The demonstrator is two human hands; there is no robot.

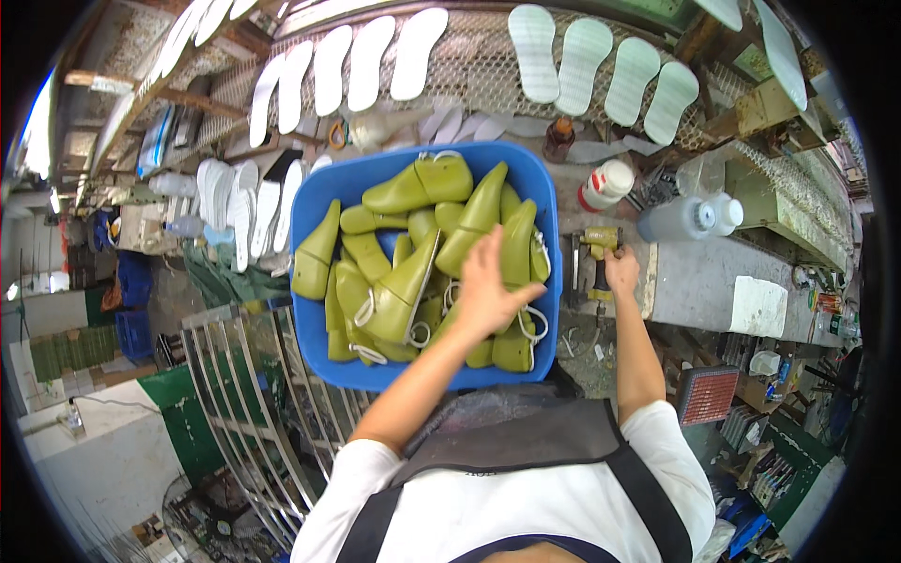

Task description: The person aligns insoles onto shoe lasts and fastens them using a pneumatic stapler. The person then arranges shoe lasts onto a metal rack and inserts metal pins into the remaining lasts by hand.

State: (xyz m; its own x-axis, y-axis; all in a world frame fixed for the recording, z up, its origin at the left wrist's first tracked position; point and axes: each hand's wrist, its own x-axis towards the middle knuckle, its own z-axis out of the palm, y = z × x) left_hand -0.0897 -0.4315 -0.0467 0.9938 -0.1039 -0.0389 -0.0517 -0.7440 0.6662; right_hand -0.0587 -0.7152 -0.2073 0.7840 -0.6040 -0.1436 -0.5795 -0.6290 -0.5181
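A blue tub (554, 310) in front of me is heaped with olive-green shoe lasts (405, 298), several with white cord loops. Over the right part of the heap is my left hand (488, 293), fingers spread and nothing held in them. It hovers over or lightly touches the lasts; which of the two I cannot tell. Right of the tub, my right hand (620, 270) has its fingers curled at the end of a yellow-and-black tool (599, 238) by the bench. The tool's exact kind is unclear, and part of the grip is hidden.
White insoles (419, 54) stand along the mesh rack behind the tub, more lie at left. A red-and-white container (606, 184), a brown bottle (559, 139) and a clear jug (671, 220) stand at back right. A metal rail frame (246, 394) is at near left.
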